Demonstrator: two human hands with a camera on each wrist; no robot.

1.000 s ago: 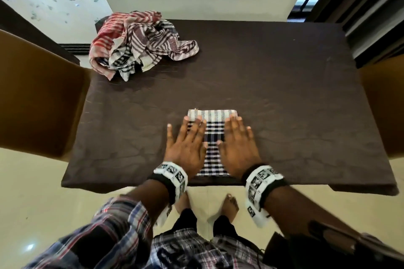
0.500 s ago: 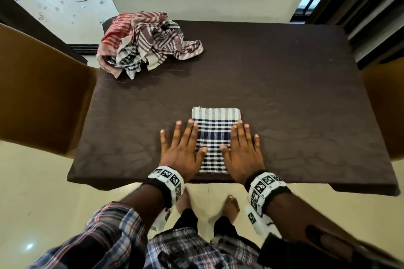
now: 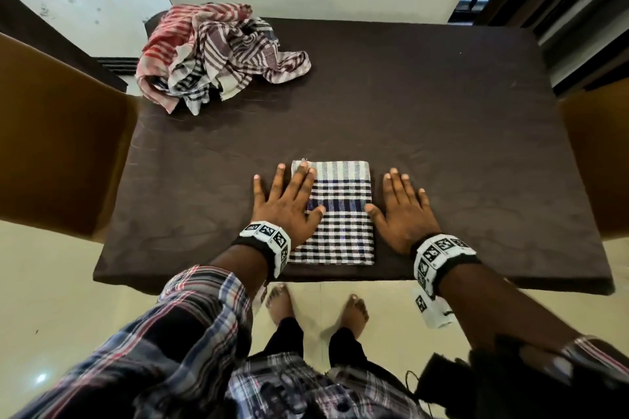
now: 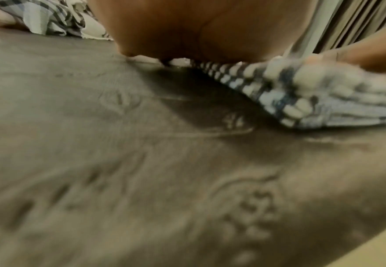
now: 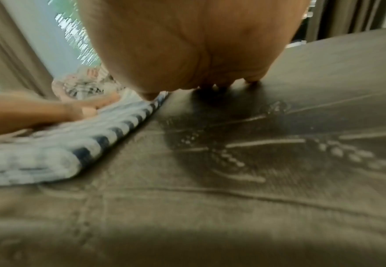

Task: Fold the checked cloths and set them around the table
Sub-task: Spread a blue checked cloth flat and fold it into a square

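A folded blue-and-white checked cloth [image 3: 340,214] lies flat near the front edge of the dark brown table [image 3: 442,119]. My left hand [image 3: 289,201] lies flat with straight fingers, its inner fingers and thumb resting on the cloth's left side. My right hand [image 3: 401,204] is spread flat on the table just right of the cloth, thumb tip at its edge. In the left wrist view the cloth's [image 4: 313,94] folded edge shows under my palm. The right wrist view has the cloth [image 5: 73,140] at left. A crumpled pile of red, maroon and black checked cloths [image 3: 218,51] sits at the far left corner.
Tan chair backs stand at the table's left [image 3: 58,133] and right [image 3: 599,153] sides. My bare feet [image 3: 316,306] are on the pale floor below the front edge. The rest of the tabletop is bare brown cloth.
Both hands have slid outward across the folded cloth. The right hand has come off it onto the table, and the left now covers only its left side.
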